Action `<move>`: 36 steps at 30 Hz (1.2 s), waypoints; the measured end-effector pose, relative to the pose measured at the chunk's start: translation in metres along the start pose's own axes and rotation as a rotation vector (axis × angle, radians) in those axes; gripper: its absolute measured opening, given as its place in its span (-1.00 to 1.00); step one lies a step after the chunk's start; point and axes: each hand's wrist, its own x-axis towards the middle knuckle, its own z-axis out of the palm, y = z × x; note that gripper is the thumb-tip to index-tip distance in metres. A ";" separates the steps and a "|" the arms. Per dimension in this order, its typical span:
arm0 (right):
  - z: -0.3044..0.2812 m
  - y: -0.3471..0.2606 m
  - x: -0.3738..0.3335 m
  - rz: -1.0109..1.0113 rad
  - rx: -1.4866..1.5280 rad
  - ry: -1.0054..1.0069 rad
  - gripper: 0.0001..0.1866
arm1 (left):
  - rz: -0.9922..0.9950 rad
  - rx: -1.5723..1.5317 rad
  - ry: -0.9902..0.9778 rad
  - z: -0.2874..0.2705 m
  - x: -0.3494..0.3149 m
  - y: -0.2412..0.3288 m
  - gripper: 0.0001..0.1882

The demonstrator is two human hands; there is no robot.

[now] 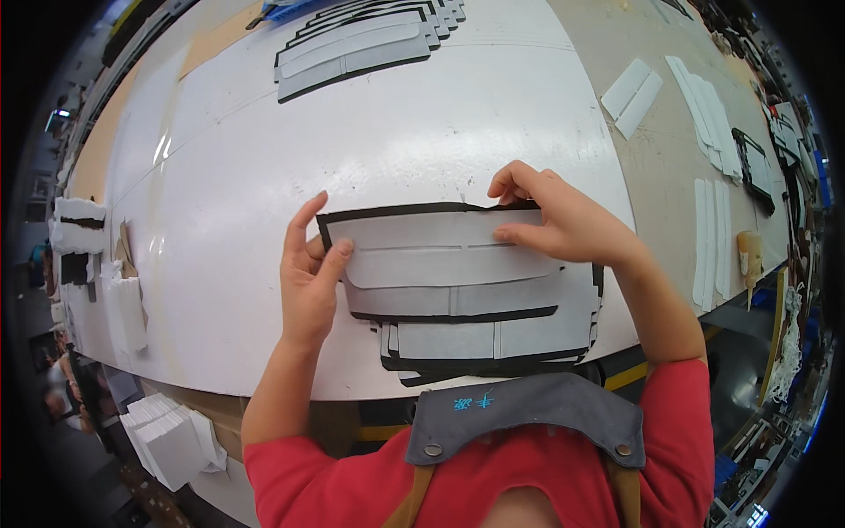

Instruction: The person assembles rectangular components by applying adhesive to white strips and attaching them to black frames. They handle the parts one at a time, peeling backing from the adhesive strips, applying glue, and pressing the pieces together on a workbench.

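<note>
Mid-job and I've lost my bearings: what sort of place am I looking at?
Probably a workshop or small factory, though its product isn't certain. Signs: the broad white worktable, the overlapping row of black-edged panels resembling the held panel, and the wearer's dark apron.

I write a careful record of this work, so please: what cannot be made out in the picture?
Head view:
Lower stacked panels: mostly covered by the black-edged white panel above.
Right hand: some fingers hidden behind the hand itself.
Blue object: cut off by the top edge.
</note>
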 end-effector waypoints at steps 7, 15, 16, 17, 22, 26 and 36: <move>-0.038 0.047 0.100 0.181 0.280 0.033 -0.82 | 0.124 0.032 0.238 -0.044 0.098 -0.003 -0.53; -0.050 0.075 0.255 0.055 0.513 0.497 -0.73 | 0.195 0.173 0.403 -0.082 0.238 -0.012 -0.55; -0.049 0.077 0.271 0.055 0.525 0.533 -0.72 | 0.204 0.261 0.419 -0.091 0.251 -0.015 -0.55; -0.047 0.082 0.285 0.066 0.481 0.546 -0.69 | 0.206 0.348 0.435 -0.100 0.263 -0.022 -0.54; -0.046 0.091 0.300 0.107 0.001 0.679 -0.63 | 0.312 0.761 0.488 -0.116 0.300 -0.048 -0.51; -0.048 0.092 0.298 0.084 -0.027 0.680 -0.62 | 0.333 0.797 0.510 -0.108 0.301 -0.052 -0.52; -0.033 0.083 0.290 -0.027 -0.375 0.691 -0.87 | 0.409 1.083 0.581 -0.111 0.305 -0.059 -0.50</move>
